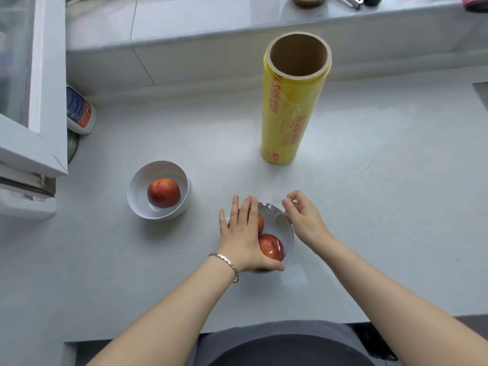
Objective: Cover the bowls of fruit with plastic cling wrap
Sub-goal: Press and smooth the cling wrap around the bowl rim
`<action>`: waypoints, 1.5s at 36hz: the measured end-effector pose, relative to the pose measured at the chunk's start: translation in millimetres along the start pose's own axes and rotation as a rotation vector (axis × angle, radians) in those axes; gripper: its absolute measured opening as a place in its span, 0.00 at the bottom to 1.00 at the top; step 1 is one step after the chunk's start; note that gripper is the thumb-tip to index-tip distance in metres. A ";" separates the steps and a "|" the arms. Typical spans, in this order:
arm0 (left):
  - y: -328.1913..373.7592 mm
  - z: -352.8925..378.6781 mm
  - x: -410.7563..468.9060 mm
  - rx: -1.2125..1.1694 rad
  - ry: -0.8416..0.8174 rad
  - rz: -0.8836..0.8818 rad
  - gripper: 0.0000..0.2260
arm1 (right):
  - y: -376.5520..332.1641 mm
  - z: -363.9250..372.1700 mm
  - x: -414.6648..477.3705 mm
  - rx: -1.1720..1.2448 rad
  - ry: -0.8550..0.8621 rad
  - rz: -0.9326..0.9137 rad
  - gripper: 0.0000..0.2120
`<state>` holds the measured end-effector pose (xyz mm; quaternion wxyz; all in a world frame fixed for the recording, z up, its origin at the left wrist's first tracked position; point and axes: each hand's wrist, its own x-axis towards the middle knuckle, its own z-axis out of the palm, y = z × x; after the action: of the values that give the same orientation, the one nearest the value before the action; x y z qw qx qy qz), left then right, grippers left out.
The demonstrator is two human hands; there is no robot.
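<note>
Left hand (241, 233), grip wide and flat, presses on the bowl (289, 239) near the tabletop's (369, 207) front edge; right hand (303, 220) pinches cling wrap (273, 211) at its rim.

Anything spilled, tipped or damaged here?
Nothing stands out. The near bowl and left bowl sit upright, fruit inside; the wrap roll stands on end. Left hand lies flat over the near bowl, right hand pinches wrap at its rim.

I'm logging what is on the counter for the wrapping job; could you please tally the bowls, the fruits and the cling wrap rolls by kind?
White bowls: 2
Red fruits: 3
Cling wrap roll: 1
Total: 6
</note>
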<state>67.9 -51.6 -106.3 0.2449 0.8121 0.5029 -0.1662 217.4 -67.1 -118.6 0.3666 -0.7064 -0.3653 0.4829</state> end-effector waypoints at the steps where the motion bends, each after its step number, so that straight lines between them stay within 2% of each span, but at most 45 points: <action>1: -0.1 0.0 0.0 -0.004 -0.003 0.001 0.64 | 2.1 0.7 -0.4 -0.006 0.021 -0.005 0.10; 10: -0.6 1.3 0.3 -0.014 0.022 -0.004 0.63 | 15.5 -2.4 2.2 -0.058 0.238 -0.046 0.06; 16: -0.2 1.9 1.2 -0.001 0.021 -0.014 0.63 | 29.3 0.0 14.1 -0.065 0.265 0.094 0.06; 22: 3.2 2.1 0.2 -0.033 0.045 -0.055 0.62 | 27.6 2.2 27.0 -0.143 0.148 0.246 0.10; 24: 5.4 2.6 -1.4 -0.078 0.055 -0.112 0.62 | 23.8 -6.7 27.3 -0.070 0.096 0.297 0.15; 27: 6.9 3.2 -4.3 -0.175 0.103 -0.246 0.62 | 20.0 -18.2 20.0 0.136 -0.068 0.348 0.19; 29: 6.9 3.1 -6.7 -0.223 0.106 -0.314 0.63 | 23.2 -20.1 13.6 0.113 -0.208 0.320 0.20; 31: 5.6 3.0 -8.9 -0.262 0.084 -0.344 0.64 | 25.3 -19.1 8.8 0.073 -0.297 0.279 0.16; 33: 1.6 0.9 -9.7 -0.261 0.069 -0.312 0.64 | 23.6 -17.3 7.6 0.065 -0.332 0.269 0.12; 36: -6.2 -7.5 -8.2 -0.101 0.042 -0.134 0.63 | 20.0 -13.8 9.9 0.013 -0.387 0.269 0.12; 39: -7.9 -14.8 -2.3 0.069 -0.041 0.046 0.62 | 17.4 -11.4 11.0 -0.010 -0.341 0.225 0.11; 41: -6.3 -15.0 0.6 0.137 -0.081 0.087 0.61 | 17.0 -9.9 10.0 0.004 -0.288 0.192 0.11; 46: -3.4 -12.8 4.2 0.115 -0.066 0.038 0.60 | 17.1 -0.1 3.9 0.115 0.007 0.083 0.10; 50: -2.4 -11.7 4.9 0.116 -0.055 0.025 0.60 | 13.9 11.5 -1.3 0.135 0.085 0.072 0.09; 54: -3.8 -10.6 5.0 0.109 -0.063 0.020 0.59 | 14.7 16.1 -3.6 -0.012 0.159 -0.001 0.09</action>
<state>67.0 -40.4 -101.1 0.2175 0.8236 0.4771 -0.2164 203.6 -74.4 -134.2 0.3905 -0.7444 -0.3382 0.4230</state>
